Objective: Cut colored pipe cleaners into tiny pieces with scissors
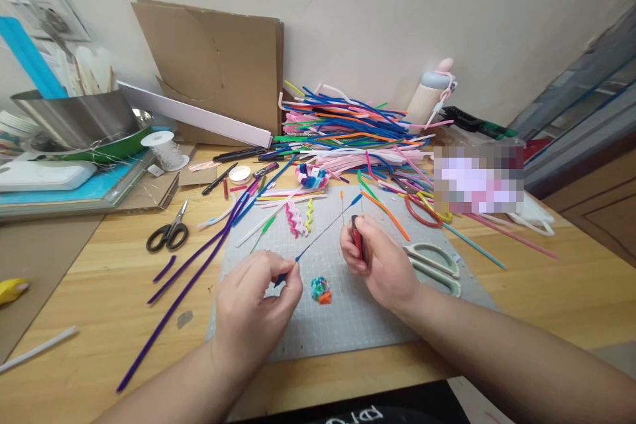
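Note:
My left hand pinches a blue pipe cleaner, whose thin bare middle slants up to the right and ends in a fluffy blue tip. Close to that tip, my right hand is closed round a small red and black tool. Under both hands lies a grey cutting mat. A small teal and orange coil rests on it between the hands. Pink and white twisted pieces lie farther back, and pale green-handled scissors are partly behind my right wrist.
Many coloured pipe cleaners are heaped at the back. Black scissors and long purple pipe cleaners lie to the left. A metal bowl, a wire spool, cardboard and a bottle stand behind.

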### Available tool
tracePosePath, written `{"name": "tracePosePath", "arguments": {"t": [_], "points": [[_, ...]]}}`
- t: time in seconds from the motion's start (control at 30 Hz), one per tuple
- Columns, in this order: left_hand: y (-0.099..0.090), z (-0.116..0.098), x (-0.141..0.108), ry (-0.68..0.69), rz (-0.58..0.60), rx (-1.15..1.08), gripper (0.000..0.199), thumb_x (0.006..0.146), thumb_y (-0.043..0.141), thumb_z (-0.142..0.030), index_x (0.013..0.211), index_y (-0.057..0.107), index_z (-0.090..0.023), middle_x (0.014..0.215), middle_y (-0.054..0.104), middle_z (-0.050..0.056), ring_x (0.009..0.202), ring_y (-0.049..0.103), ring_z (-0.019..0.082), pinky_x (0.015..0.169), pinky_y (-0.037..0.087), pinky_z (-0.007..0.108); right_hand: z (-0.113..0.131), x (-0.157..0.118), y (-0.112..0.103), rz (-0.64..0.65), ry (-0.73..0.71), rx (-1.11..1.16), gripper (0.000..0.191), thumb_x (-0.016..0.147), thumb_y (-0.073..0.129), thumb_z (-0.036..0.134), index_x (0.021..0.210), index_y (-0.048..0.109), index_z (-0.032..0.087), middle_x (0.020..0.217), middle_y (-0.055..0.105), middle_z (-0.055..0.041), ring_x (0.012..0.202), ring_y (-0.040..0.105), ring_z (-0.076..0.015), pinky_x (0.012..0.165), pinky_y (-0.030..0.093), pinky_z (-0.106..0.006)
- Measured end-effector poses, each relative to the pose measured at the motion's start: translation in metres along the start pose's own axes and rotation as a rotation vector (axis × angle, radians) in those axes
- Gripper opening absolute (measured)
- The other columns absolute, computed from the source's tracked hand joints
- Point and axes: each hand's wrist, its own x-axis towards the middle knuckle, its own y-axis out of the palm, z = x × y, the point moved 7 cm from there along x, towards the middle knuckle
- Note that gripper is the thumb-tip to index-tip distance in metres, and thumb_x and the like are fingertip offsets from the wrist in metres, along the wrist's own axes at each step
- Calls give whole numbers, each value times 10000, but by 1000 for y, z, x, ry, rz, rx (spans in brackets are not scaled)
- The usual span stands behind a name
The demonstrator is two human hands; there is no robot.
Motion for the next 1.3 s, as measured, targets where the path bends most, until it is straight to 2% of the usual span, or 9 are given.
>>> {"name": "tracePosePath", "arguments": {"t": [0.13, 0.27, 0.37, 0.53, 0.6, 0.73, 0.83, 1.03, 1.3], "points": [[-2, 3, 2, -65, -3, -29, 170, 725, 627, -76, 750, 549, -224, 635, 580, -30, 561, 497, 119, 568, 410, 259, -3, -1, 1, 58, -23, 6, 350, 851, 498, 521, 745, 353, 220, 592, 395, 77, 433, 270, -55, 425, 120, -234], [-3, 9, 2, -177, -9, -104, 126, 734, 631, -118, 727, 561, -223, 634, 580, -29, 556, 478, 120, 571, 406, 265, -4, -3, 7, 107, -46, -104, 308, 810, 624, 414, 769, 384, 225, 597, 384, 89, 454, 267, -55, 431, 175, -222], [1, 22, 2, -396, 25, -232, 76, 741, 646, -190, 695, 590, -215, 634, 591, -20, 578, 506, 126, 576, 412, 260, -2, -6, 16, 170, -70, -270, 308, 728, 718, 311, 735, 426, 216, 628, 408, 74, 519, 336, -69, 472, 282, -217], [23, 42, -3, -800, 137, -604, 158, 726, 670, -303, 669, 575, -190, 527, 520, -44, 470, 422, 88, 472, 345, 221, 5, -15, 24, 257, -194, -532, 154, 808, 623, 310, 753, 509, 221, 633, 467, 38, 557, 398, -107, 503, 337, -250], [31, 47, -5, -886, 165, -708, 178, 727, 672, -315, 672, 564, -184, 484, 490, -56, 443, 389, 77, 452, 319, 209, 9, -17, 22, 241, -277, -655, 147, 831, 603, 321, 740, 546, 219, 611, 483, 30, 541, 396, -110, 495, 325, -257], [45, 48, -12, -986, 249, -902, 219, 748, 662, -314, 636, 530, -178, 442, 452, -64, 412, 348, 67, 424, 274, 199, 18, -18, 12, 105, -421, -762, 113, 840, 603, 317, 785, 615, 219, 622, 506, 26, 555, 421, -107, 531, 342, -264], [54, 42, -17, -1048, 346, -1078, 280, 763, 661, -329, 597, 503, -169, 478, 433, -59, 423, 349, 62, 409, 263, 193, 14, -13, 8, 58, -354, -734, 117, 812, 626, 320, 852, 646, 212, 602, 460, 44, 543, 397, -98, 522, 331, -257], [65, 28, -26, -1144, 521, -1237, 304, 769, 676, -346, 586, 532, -150, 499, 449, -45, 400, 371, 48, 397, 261, 181, -5, -6, 15, 152, -149, -426, 213, 775, 673, 372, 882, 644, 189, 568, 403, 75, 506, 355, -75, 495, 299, -243], [71, 19, -29, -1147, 600, -1279, 314, 731, 714, -360, 567, 556, -144, 498, 467, -40, 374, 388, 37, 384, 244, 177, -12, -10, 20, 181, -92, -232, 243, 732, 727, 395, 787, 630, 179, 558, 459, 71, 467, 340, -54, 449, 254, -233]]}}
